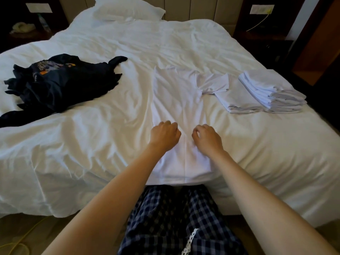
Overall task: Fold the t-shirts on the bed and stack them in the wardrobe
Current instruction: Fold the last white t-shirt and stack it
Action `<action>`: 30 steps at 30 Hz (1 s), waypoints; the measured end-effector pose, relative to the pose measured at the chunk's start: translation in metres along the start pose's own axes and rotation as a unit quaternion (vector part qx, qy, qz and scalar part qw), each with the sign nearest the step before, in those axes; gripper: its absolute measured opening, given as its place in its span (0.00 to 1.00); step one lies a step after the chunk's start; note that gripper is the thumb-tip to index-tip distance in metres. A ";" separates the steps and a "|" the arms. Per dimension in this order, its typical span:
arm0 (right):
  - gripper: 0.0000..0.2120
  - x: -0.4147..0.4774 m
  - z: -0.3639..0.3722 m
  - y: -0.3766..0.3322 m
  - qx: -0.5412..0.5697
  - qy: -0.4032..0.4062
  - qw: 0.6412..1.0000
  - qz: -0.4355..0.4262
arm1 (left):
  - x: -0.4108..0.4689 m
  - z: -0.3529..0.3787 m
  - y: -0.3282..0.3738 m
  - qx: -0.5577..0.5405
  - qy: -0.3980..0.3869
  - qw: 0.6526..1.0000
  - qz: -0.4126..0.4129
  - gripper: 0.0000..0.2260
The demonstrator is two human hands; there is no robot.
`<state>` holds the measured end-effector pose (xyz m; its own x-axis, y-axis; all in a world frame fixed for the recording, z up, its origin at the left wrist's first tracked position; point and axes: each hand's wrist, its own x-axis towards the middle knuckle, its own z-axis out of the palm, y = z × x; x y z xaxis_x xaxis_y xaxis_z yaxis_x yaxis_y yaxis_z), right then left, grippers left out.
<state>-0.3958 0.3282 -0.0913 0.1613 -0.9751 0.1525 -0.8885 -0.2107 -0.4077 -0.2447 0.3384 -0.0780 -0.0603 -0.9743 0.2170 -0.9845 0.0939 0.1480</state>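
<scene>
Upper left of frame: pale wall plate [39,7]; below it a dark bedside stand [27,36] carrying a clear bottle [44,23] and a cream, crumpled item [23,27], too dim to identify.

Lower left corner: yellow cable [22,238] trailing on the floor beside the bed [110,126], which is covered in a wrinkled white sheet.

Left of frame, on the bed: heap of dark t-shirts [60,83], unfolded, one showing a printed design. It lies well apart from the hands.

Top, left of centre: white pillow [128,10] against the headboard.

Centre: white t-shirt [174,100], laid flat lengthwise, its hem at the near edge of the bed and one sleeve [215,83] sticking out to the right.

On the shirt's lower half: left hand [164,136] and right hand [207,138], near each other, knuckles up, fingers curled down onto the cloth. Whether either pinches the fabric cannot be told. Both forearms cross the near part of the shirt and hide part of it.

Bottom centre: checked trousers [174,218] of the person, standing against the bed's edge.

Right of frame, on the bed: stack of folded white t-shirts [266,83], near the spread sleeve but not touching it, close to the mattress edge.

Upper right: second wall plate [262,9] with a thin yellow cord [259,23] hanging from it above a dark stand [261,43].
</scene>
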 end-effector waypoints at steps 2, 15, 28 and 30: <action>0.15 0.016 -0.006 0.007 -0.025 -0.021 0.999 0.010 | 0.023 -0.004 0.004 0.016 -0.012 1.000 0.006 0.14; 0.21 0.135 -0.045 0.056 0.108 -0.009 0.973 0.205 | 0.151 -0.008 0.013 -0.053 -0.162 0.984 0.061 0.21; 0.25 0.257 -0.032 0.098 0.306 0.140 0.850 0.404 | 0.241 0.034 0.014 -0.141 -0.211 0.963 0.093 0.23; 0.26 0.271 -0.031 0.102 0.370 0.147 0.816 0.419 | 0.249 0.041 0.007 -0.191 -0.212 0.955 0.076 0.22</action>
<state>-0.4561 0.0441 -0.0638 -0.5761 -0.7625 -0.2946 -0.1128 0.4311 -0.8952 -0.2737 0.0878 -0.0619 -0.3396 -0.9310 -0.1342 -0.8319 0.2307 0.5047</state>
